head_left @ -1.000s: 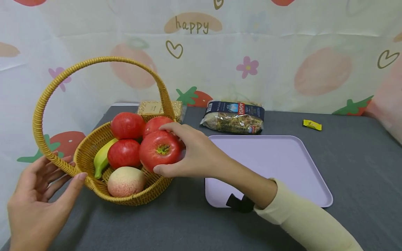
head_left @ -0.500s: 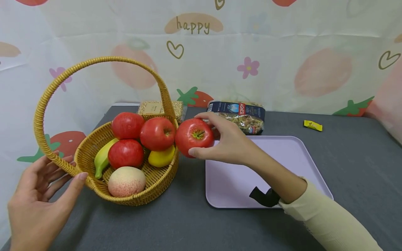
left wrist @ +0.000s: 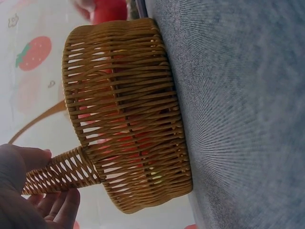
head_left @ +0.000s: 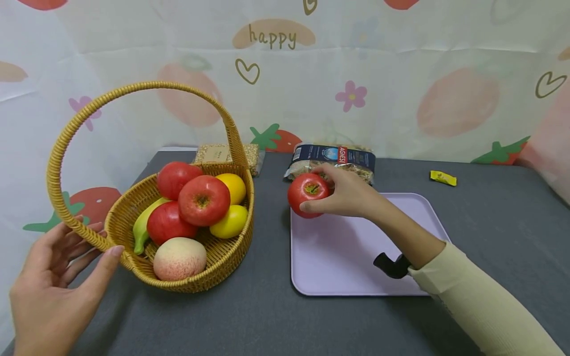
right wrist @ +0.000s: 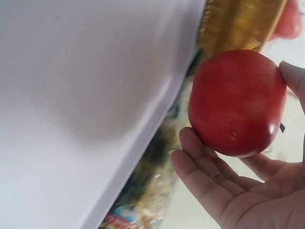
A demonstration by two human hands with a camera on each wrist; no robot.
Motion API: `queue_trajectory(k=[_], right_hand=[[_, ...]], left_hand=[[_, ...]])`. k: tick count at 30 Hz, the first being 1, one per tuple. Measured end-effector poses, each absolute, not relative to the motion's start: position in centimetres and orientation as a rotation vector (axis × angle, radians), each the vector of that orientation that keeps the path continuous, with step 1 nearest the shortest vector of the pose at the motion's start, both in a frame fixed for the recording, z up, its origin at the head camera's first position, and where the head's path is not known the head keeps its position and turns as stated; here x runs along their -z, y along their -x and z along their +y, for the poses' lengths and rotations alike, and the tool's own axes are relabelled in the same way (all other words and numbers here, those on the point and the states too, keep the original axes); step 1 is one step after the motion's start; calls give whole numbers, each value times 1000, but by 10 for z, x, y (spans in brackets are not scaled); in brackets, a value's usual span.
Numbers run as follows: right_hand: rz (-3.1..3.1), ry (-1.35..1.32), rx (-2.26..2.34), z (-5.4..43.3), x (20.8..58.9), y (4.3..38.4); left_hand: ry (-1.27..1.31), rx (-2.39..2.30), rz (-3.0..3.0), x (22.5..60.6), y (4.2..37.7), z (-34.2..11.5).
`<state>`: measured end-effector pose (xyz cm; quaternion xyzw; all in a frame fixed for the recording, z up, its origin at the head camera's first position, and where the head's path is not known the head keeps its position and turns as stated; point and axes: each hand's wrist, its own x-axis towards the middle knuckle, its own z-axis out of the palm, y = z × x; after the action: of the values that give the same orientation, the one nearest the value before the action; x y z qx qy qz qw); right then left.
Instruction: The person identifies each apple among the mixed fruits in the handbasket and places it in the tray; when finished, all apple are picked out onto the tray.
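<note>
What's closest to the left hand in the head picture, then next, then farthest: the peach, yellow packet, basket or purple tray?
From the left hand:
1. basket: touching it, at the handle's base
2. peach: inside the basket, at the front
3. purple tray: right of the basket
4. yellow packet: far right, toward the back

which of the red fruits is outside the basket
The red apple gripped by the right hand, near the far left corner of the lilac tray; the other three red fruits lie inside the basket.
</note>
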<state>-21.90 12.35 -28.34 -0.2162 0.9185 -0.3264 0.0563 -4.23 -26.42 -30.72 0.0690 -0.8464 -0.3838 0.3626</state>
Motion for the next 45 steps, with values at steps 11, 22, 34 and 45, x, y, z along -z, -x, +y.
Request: queue_trajectory(k=[11, 22, 34, 45], right_hand=[[2761, 526, 853, 133, 299, 237], [2757, 501, 893, 130, 303, 240], [2807, 537, 853, 126, 304, 240], [2936, 1185, 981, 68, 286, 216]], left_hand=[[-188, 985, -2185, 309, 42, -265], [-179, 994, -2172, 308, 42, -265], [-185, 1002, -2179, 306, 42, -263], [-166, 1003, -2172, 307, 42, -264]])
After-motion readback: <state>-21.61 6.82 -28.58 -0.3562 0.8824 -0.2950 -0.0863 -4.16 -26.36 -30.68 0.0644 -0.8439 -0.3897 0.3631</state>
